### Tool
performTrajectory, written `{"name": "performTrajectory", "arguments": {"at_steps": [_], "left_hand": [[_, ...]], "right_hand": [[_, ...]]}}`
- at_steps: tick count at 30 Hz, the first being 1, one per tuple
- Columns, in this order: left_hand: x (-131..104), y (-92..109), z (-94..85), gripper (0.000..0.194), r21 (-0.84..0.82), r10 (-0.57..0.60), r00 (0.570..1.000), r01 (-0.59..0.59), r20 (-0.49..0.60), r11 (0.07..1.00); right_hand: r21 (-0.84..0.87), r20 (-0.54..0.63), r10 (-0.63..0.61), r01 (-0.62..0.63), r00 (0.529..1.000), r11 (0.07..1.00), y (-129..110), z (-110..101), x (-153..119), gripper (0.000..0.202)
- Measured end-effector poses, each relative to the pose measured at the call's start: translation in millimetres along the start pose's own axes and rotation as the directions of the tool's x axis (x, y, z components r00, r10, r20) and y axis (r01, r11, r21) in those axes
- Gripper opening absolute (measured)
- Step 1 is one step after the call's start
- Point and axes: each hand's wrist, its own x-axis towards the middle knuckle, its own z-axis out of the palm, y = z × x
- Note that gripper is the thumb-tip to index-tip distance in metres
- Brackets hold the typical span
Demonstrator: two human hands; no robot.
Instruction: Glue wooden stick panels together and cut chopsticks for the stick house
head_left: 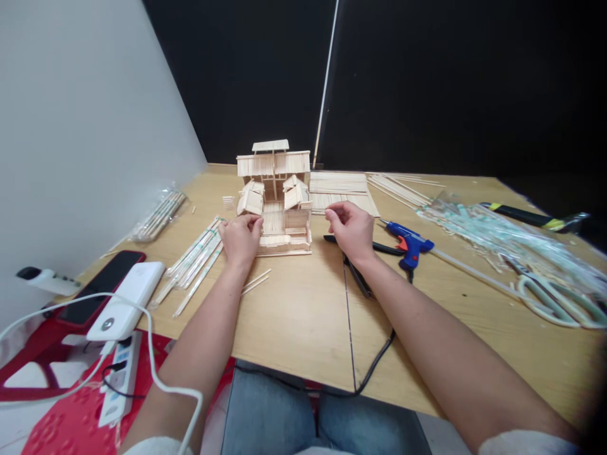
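A model house [274, 165] built of thin wooden sticks stands upright at the middle of the table, with small roofed wings and a low front fence. At its front left corner is my left hand [241, 239], thumb and fingers pinched together; I cannot make out what is between them. My right hand [351, 229] hovers to the right of the model, apart from it, fingers also closed in a pinch whose content is too small to tell. Two or so loose short sticks [256, 282] lie beside my left wrist. Behind my right hand sits a blue glue gun [408, 244] with black pliers-like handles [355, 275].
Wrapped stick bundles [194, 256] and a bagged bundle [161, 213] lie left. Flat stick panels [339, 191] rest behind. Scissors [559, 297], plastic wrappers [493, 227] and a cutter [526, 217] are right. A power bank [128, 300], phone [102, 287] and white cable are near left.
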Motion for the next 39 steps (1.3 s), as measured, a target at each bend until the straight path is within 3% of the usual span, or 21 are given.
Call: {"name": "performTrajectory", "arguments": {"at_steps": [19, 27, 30, 33, 36, 39], "left_hand": [[-0.1, -2.3, 1.7, 0.021, -0.019, 0.016, 1.0, -0.016, -0.025, 1.0], [-0.1, -0.7, -2.2, 0.019, -0.055, 0.038, 0.997, -0.042, -0.073, 0.998], [-1.8, 2.5, -10.4, 0.022, -0.143, 0.075, 0.984, -0.098, -0.161, 0.985], [-3.5, 2.0, -18.2, 0.027, -0.19, 0.092, 0.962, -0.144, -0.258, 0.971], [-3.6, -3.0, -21.8, 0.028, -0.191, 0.084, 0.957, -0.141, -0.276, 0.972], [-3.3, -7.5, -22.3, 0.029, -0.207, 0.065, 0.956, -0.128, -0.284, 0.97]], "right_hand": [[-0.024, -0.002, -0.008, 0.008, 1.0, 1.0, -0.6, -0.8, 0.2, 0.019], [0.097, 0.027, -0.036, 0.033, 0.999, 0.995, -1.6, -5.9, 5.6, 0.018], [0.241, 0.055, -0.057, 0.043, 0.997, 0.97, -9.2, -24.8, 22.2, 0.021], [0.322, -0.144, -0.002, 0.049, 0.99, 0.945, -7.5, -56.4, 45.2, 0.019], [0.371, -0.397, 0.187, -0.029, 0.899, 0.928, 9.8, -95.1, 63.1, 0.009], [0.373, -0.436, 0.392, -0.233, 0.81, 0.898, 32.8, -131.9, 65.6, 0.009]]}}
